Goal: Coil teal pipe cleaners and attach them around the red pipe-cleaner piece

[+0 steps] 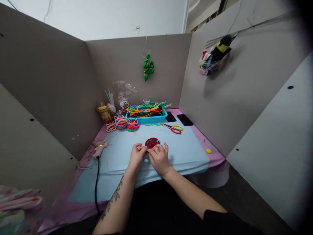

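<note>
Between my hands is a round coil of fuzzy pipe cleaner (pixel 152 142), mostly red with green and purple bands. My left hand (pixel 137 155) pinches its near left edge between thumb and forefinger. From the right, my right hand (pixel 159 158) grips the near rim with bent fingers that hide part of the coil. The coil is held low over the light blue cloth (pixel 117 160); whether it touches the cloth I cannot tell. Beyond it lie scissors (pixel 174 129) with red and yellow handles, beside a short teal pipe cleaner (pixel 154 124).
A blue tray (pixel 146 119) of colourful pipe cleaners stands at the back, with several finished animal-face pieces (pixel 132 125) to its left. A glue gun (pixel 100 149) with a black cord lies left. Two black phones (pixel 185 119) rest back right, and a yellow cap (pixel 208 151) sits right.
</note>
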